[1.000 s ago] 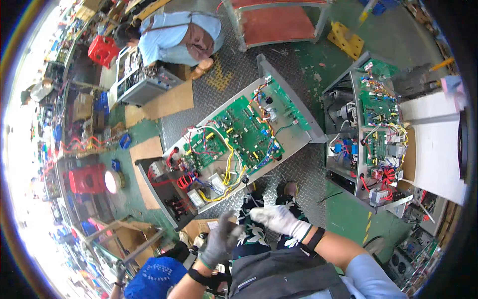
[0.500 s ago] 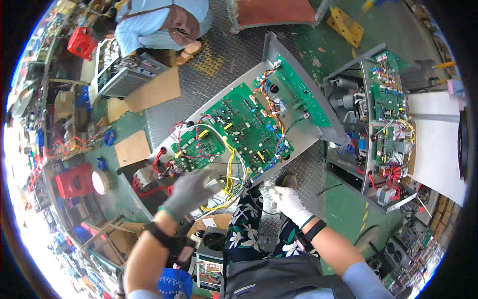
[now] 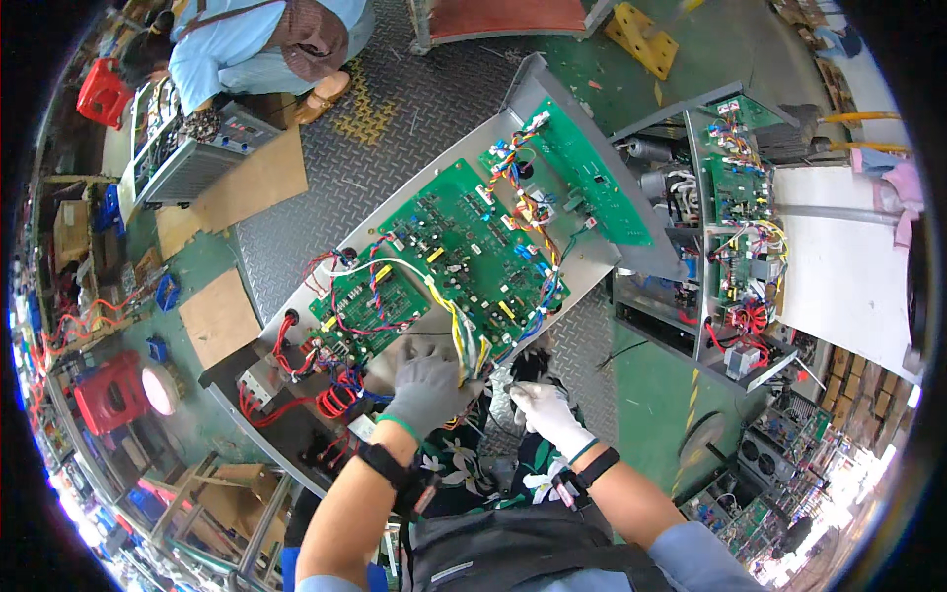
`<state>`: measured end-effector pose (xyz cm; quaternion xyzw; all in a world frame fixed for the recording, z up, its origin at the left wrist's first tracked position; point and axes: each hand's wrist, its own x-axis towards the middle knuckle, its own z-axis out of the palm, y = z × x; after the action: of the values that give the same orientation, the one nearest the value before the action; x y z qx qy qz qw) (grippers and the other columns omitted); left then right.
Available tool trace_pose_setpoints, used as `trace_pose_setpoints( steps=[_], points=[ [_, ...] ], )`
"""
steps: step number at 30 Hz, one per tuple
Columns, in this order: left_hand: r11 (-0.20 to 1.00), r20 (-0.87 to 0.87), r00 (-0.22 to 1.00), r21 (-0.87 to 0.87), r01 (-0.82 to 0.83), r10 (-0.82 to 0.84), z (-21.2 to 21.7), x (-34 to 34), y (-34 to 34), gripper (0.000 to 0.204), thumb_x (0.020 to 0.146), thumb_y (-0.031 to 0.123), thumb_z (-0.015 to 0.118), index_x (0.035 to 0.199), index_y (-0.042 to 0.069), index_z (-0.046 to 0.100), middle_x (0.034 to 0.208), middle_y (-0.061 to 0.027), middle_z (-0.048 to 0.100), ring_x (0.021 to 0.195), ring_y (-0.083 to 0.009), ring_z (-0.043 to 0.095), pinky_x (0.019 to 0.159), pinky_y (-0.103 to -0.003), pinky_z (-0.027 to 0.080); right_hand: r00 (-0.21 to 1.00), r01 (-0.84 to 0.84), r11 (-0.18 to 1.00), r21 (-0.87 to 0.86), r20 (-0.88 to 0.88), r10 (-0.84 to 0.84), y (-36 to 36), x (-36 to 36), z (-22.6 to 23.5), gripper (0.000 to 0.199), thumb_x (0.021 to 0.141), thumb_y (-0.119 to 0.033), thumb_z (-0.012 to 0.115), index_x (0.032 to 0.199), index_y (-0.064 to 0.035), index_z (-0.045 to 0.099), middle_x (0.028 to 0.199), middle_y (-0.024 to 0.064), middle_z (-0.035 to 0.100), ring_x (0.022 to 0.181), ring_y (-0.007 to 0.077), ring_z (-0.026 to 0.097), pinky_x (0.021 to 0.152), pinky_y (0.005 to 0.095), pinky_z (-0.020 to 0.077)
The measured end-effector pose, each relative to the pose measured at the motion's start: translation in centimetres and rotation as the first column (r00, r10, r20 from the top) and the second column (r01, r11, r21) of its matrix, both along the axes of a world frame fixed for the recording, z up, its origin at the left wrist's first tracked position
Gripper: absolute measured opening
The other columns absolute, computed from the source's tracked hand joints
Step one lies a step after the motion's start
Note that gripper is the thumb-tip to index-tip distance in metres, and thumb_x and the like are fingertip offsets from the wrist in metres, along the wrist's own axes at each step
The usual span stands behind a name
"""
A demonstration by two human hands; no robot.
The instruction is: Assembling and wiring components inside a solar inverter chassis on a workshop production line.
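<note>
A large grey metal chassis (image 3: 345, 233) lies tilted across the view, carrying a big green circuit board (image 3: 449, 252), a smaller board (image 3: 380, 308) and an upright panel board (image 3: 592, 183). My left hand (image 3: 426, 388), in a grey glove, is at its near edge. Its fingers close around a bundle of yellow and white wires (image 3: 460, 335). To the right, my right hand (image 3: 552, 414), in a white glove, is closed in a pinch just off the chassis edge. What its fingertips hold, if anything, is too small to make out. Red wires (image 3: 279, 403) loop inside the chassis at the left.
A second opened chassis (image 3: 705, 266) with boards and wiring stands on the right. Far left, a person (image 3: 266, 49) crouches beside another unit (image 3: 207, 158). Cardboard sheets (image 3: 222, 318) and a red stool (image 3: 110, 393) lie left. A yellow bracket (image 3: 641, 41) sits at the back.
My left hand has moved right from over the chassis's near left part to the wire bundle. My right hand stays near the edge, lower now. The view has shifted to the right.
</note>
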<state>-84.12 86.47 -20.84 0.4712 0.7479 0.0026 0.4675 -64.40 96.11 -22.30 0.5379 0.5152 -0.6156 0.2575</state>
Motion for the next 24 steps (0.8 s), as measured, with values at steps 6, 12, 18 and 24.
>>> trace_pose_setpoints(
  steps=[6,12,18,24],
  points=[
    [0.966,0.146,0.989,0.248,-0.069,0.033,-1.7,-1.0,-2.7,0.035,0.079,0.038,0.061,0.099,0.01,0.067,0.099,-0.011,0.065,0.11,-0.03,0.053,0.1,-0.052,0.032,0.993,-0.044,0.998,-0.039,-0.107,0.04,0.1,-2.1,-1.8,0.026,0.093,-0.029,0.054,0.097,-0.006,0.066,0.061,0.0004,0.058,0.047,0.008,0.05,0.044,0.0243,0.0385],
    [0.989,0.284,0.95,0.028,-0.144,0.13,0.0,-2.3,-0.8,0.037,0.081,0.034,0.065,0.108,0.009,0.065,0.108,-0.0126,0.062,0.111,-0.0307,0.053,0.097,-0.043,0.037,0.97,-0.107,0.979,0.176,-0.197,0.142,1.2,-2.1,-3.3,0.023,0.091,-0.026,0.058,0.092,-0.0036,0.066,0.061,0.0067,0.058,0.054,0.0145,0.056,0.054,0.0302,0.0443],
    [0.55,0.721,0.21,-0.274,-0.789,0.66,-1.2,-3.4,-0.8,0.037,0.087,0.024,0.058,0.112,-0.003,0.058,0.101,-0.0088,0.064,0.096,-0.0164,0.06,0.086,-0.032,0.046,0.95,-0.234,0.962,0.141,-0.177,0.257,1.3,-2.6,-4.6,0.029,0.09,-0.029,0.058,0.079,-0.0034,0.065,0.061,0.0095,0.06,0.054,0.0195,0.058,0.055,0.0326,0.0452],
    [0.861,0.151,0.902,0.268,-0.432,0.405,-3.5,-1.7,1.6,0.034,0.084,0.016,0.059,0.115,0.003,0.054,0.092,-0.0297,0.06,0.081,-0.0406,0.062,0.068,-0.045,0.049,0.936,-0.251,0.966,-0.066,-0.271,0.225,2.9,-3.4,-3.5,0.035,0.093,-0.03,0.052,0.074,-0.0024,0.062,0.063,0.0093,0.062,0.055,0.0192,0.06,0.055,0.034,0.0463]
  ],
)
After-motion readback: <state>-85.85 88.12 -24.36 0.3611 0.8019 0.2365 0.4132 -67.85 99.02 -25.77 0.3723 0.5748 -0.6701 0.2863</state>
